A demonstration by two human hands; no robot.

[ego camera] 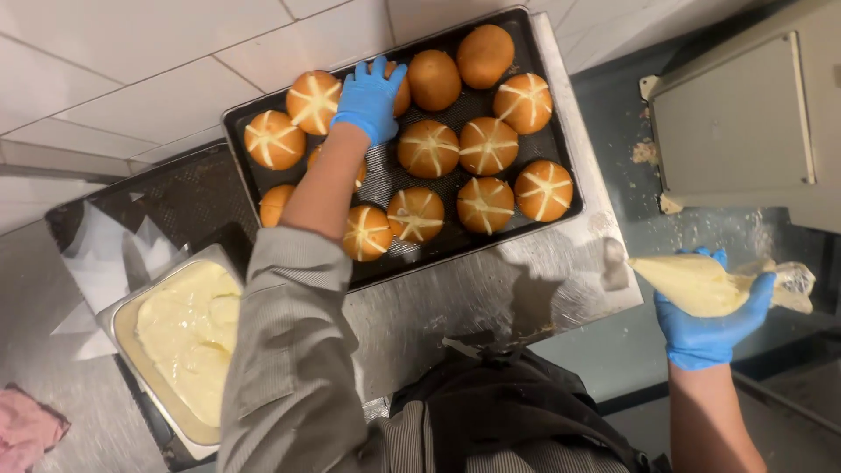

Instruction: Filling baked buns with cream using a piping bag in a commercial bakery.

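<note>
Steel desk [517,289] against white wall tiles carries a dark perforated baking tray [561,140] of round brown buns [487,145] scored with pale crosses. Left hand [371,98], blue-gloved, lies open on a bun at the tray's far edge. Right hand [714,320], off the desk's right edge, grips a cream-filled piping bag [692,282]. A metal pan [131,315] of pale cream sits at the desk's left.

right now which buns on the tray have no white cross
The two plain brown buns at the tray's far right end; the other visible tops are cross-marked.
</note>
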